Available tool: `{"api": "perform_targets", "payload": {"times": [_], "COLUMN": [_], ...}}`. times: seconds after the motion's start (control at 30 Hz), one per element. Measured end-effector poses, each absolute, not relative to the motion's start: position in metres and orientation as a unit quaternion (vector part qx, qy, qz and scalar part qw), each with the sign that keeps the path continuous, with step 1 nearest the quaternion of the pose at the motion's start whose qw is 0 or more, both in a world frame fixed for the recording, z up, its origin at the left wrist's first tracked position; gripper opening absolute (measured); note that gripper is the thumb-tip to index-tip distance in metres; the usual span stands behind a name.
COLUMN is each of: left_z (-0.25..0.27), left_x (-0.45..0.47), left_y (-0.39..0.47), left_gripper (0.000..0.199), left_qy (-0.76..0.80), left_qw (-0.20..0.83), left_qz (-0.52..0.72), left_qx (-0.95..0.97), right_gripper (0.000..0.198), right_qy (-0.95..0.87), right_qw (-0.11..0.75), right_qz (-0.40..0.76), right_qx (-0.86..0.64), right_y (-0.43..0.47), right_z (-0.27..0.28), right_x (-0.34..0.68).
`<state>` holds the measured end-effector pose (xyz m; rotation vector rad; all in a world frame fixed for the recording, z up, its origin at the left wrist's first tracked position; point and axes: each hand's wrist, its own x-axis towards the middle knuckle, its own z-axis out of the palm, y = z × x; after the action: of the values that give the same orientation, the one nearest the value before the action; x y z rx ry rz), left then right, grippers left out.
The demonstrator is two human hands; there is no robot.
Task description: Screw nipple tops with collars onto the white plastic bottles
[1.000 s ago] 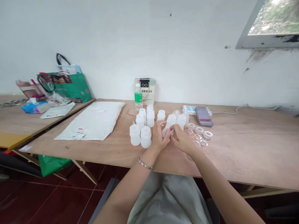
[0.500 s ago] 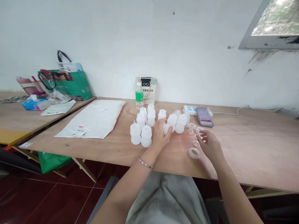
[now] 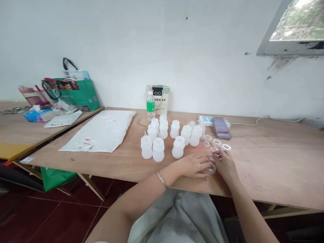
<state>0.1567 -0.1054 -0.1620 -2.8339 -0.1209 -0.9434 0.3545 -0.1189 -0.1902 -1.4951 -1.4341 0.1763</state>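
My left hand (image 3: 194, 166) lies low over the table with its fingers stretched out, the fingertips at a clear plastic ring (image 3: 211, 168). Opposite it, my right hand (image 3: 226, 165) has its thumb and fingers bent together over another clear ring, which they partly hide. Further rings lie just beyond: a white-rimmed ring (image 3: 226, 147), a clear ring (image 3: 216, 142) and one more ring (image 3: 207, 138). A white, waisted plastic bottle (image 3: 178, 147) with an open top stands upright left of the rings. Several similar bottles (image 3: 158, 149) are grouped behind and to its left, some with pointed tips.
At the back stand a water bottle (image 3: 151, 106) and a paper bag (image 3: 162, 100). A phone (image 3: 221, 128) lies beside a white power strip (image 3: 205, 120). A white mailing bag (image 3: 103, 130) covers the left part. On the adjoining table are a green bag (image 3: 85, 94) and a tissue pack (image 3: 37, 115).
My left hand has let go of a white bottle, now upright on the table, and moved right to the rings. My right hand has come slightly nearer and lower.
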Motion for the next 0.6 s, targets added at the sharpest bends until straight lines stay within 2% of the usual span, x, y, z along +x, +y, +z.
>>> {"api": "perform_targets", "payload": {"times": [0.17, 0.33, 0.47, 0.6], "left_z": [-0.160, -0.141, -0.139, -0.143], "left_x": [0.150, 0.135, 0.125, 0.123], "left_y": [-0.107, -0.111, -0.107, -0.103], "left_gripper": [0.020, 0.017, 0.025, 0.035], "left_qy": [-0.052, -0.125, -0.207, -0.227], "left_qw": [0.074, 0.073, 0.085, 0.088], "left_qz": [-0.338, -0.466, -0.574, -0.620], "left_qx": [-0.937, -0.873, -0.787, -0.746], "right_gripper": [0.036, 0.031, 0.026, 0.025], "right_qy": [-0.577, -0.554, -0.555, -0.573], "right_qw": [0.591, 0.653, 0.669, 0.668], "right_qz": [0.144, 0.226, 0.269, 0.302], "right_qx": [-0.545, -0.464, -0.415, -0.367], "right_y": [-0.124, -0.131, -0.130, -0.126], "right_z": [-0.183, -0.170, -0.160, -0.146], "right_x": [0.341, 0.318, 0.292, 0.270]}}
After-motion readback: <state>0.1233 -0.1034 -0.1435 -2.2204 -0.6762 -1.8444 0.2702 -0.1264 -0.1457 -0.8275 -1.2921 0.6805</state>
